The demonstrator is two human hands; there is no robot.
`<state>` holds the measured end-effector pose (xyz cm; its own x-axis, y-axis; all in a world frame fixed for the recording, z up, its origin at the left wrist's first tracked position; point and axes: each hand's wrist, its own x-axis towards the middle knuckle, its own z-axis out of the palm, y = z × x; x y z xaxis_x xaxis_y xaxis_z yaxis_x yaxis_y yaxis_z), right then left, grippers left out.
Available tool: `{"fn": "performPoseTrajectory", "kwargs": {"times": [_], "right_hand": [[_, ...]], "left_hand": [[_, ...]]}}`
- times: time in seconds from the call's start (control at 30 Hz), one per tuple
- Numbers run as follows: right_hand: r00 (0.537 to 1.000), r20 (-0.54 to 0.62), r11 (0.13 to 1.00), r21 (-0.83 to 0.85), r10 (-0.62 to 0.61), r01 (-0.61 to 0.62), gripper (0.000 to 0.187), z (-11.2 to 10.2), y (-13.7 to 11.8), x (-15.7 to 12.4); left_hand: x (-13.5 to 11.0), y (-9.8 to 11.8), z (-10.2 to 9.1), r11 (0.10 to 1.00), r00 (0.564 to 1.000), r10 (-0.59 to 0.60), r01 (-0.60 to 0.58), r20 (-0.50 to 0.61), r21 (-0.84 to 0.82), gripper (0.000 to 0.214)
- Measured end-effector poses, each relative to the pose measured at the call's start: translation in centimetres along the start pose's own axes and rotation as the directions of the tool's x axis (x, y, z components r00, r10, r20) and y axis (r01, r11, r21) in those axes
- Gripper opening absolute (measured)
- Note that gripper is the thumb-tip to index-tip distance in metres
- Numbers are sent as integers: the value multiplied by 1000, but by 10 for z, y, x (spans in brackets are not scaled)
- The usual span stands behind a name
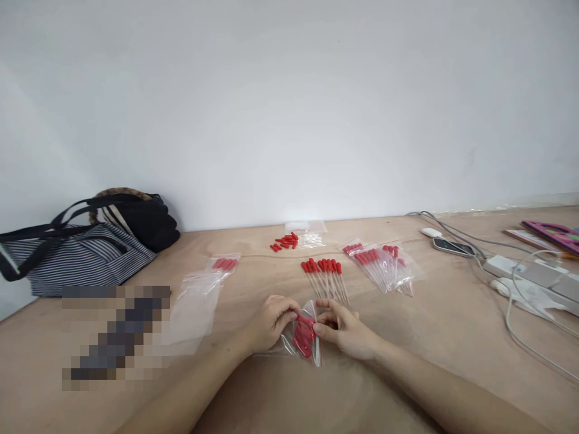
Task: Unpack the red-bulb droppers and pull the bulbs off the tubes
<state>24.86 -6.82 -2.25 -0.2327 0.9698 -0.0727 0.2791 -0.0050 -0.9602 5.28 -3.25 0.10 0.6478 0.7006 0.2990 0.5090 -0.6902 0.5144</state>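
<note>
A small clear zip bag (318,349) with several red rubber bulbs (304,339) in it is between my hands, close to me on the table. My left hand (274,322) pinches its left side, thumb and fingers closed beside a red bulb. On the right, my right hand (341,328) grips the bag's edge between thumb and fingertips. Just beyond my hands lies a row of glass droppers (323,274) with red bulbs on their tops. To their right, more droppers lie in overlapping clear bags (384,265).
Loose red bulbs (286,242) and thin clear tubes (311,240) lie near the wall. Flat clear bags (194,307) are spread at left, near a striped bag (90,256). At right are a power strip (534,277), cables, and a dark handheld device (453,247).
</note>
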Motion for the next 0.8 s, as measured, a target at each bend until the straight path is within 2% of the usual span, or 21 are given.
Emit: {"fn": "performPoseTrajectory", "kwargs": {"times": [0.13, 0.23, 0.33, 0.4, 0.47, 0.6, 0.7, 0.8], "right_hand": [[999, 47, 998, 61, 12, -15, 42, 1, 3, 1], [998, -58, 999, 15, 32, -31, 34, 5, 3, 1], [982, -191, 994, -102, 13, -33, 31, 11, 0, -1], [969, -245, 978, -210, -44, -8, 30, 14, -3, -3], [958, -265, 949, -315, -112, 24, 30, 15, -6, -5], [958, -232, 902, -428, -170, 56, 29, 14, -11, -9], [969, -194, 904, -423, -154, 58, 24, 11, -14, -13], [984, -138, 901, -432, -110, 40, 22, 8, -16, -16]], "left_hand": [[-1, 0, -2, 1000, 1000, -4, 5, 27, -12, 18], [-3, 0, -6, 998, 996, -70, 69, 63, 10, 17], [-5, 2, -10, 991, 989, -130, 128, 66, 30, 19], [-3, 5, -10, 995, 994, -93, 91, 58, 36, 26], [3, 9, -9, 998, 998, -1, -3, 57, 62, 28], [21, 14, -5, 977, 975, 173, -188, 138, 102, 33], [33, 14, -5, 983, 957, 157, -175, 243, 52, 30], [37, 11, -6, 992, 963, 120, -127, 242, 14, 19]]}}
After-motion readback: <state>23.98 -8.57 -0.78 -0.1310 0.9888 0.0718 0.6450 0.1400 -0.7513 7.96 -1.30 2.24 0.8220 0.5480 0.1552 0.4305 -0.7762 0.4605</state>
